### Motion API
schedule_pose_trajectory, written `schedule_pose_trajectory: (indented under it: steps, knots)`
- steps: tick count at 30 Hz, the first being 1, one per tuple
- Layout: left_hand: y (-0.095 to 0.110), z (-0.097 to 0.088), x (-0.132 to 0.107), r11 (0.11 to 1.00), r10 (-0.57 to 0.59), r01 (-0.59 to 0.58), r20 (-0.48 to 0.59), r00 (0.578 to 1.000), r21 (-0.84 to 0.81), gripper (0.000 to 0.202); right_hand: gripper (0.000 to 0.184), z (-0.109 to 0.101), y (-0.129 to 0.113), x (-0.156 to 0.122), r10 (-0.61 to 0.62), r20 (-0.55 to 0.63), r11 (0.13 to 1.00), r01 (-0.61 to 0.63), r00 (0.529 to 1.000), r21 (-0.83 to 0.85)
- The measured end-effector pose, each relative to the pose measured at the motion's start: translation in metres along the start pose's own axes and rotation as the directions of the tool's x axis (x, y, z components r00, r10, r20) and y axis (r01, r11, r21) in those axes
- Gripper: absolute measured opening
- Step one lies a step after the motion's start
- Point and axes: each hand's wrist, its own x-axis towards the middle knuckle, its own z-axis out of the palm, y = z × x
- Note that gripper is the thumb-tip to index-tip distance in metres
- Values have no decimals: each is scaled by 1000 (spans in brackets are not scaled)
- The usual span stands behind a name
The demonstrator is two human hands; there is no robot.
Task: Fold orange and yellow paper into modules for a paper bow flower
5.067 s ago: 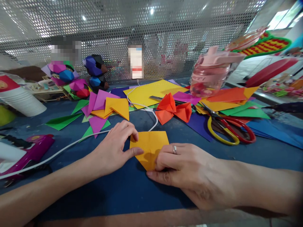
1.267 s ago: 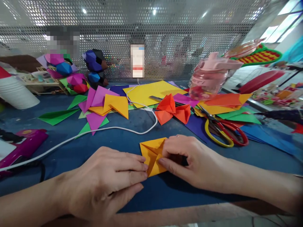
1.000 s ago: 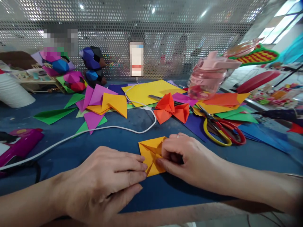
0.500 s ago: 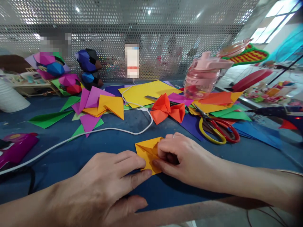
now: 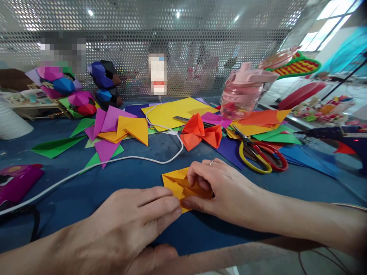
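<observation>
The right hand [image 5: 222,187] has its fingers pinched on the orange paper [image 5: 171,182] while the left hand [image 5: 129,229] presses it with flat, spread fingers, so an uneven tug could skew the crease.

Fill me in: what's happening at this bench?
A person is working a folded yellow-orange paper on the blue table with both bare hands. The left hand lies flat, fingertips pressing the paper's near edge. The right hand pinches a flap on its right side. Behind them lie a white cable, orange folded pieces, scissors and a pink bottle, none of them touched.
</observation>
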Motion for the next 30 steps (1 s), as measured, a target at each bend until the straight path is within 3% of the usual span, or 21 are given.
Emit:
schedule_pose_trajectory:
  steps: [11, 17, 23, 30]
  knots:
    - [-7, 1, -2, 1000, 1, -2, -55, 998, -31, 30, 51, -6, 10, -2, -3, 32, 1000, 3, 999, -1]
    - [-8, 8, -8, 997, -2, -1, -38, 999, -71, 28, 48, -16, 18, -3, 6, 123, 997, -14, 992, 70]
    - [-10, 17, -16, 987, -36, 41, 32, 999, -154, 41, 43, -24, 26, -2, 2, 203, 991, -28, 979, 129]
    - [-10, 15, -17, 989, -22, 28, 46, 999, -143, 46, 43, -45, 46, 5, -259, 239, 936, 182, 936, 300]
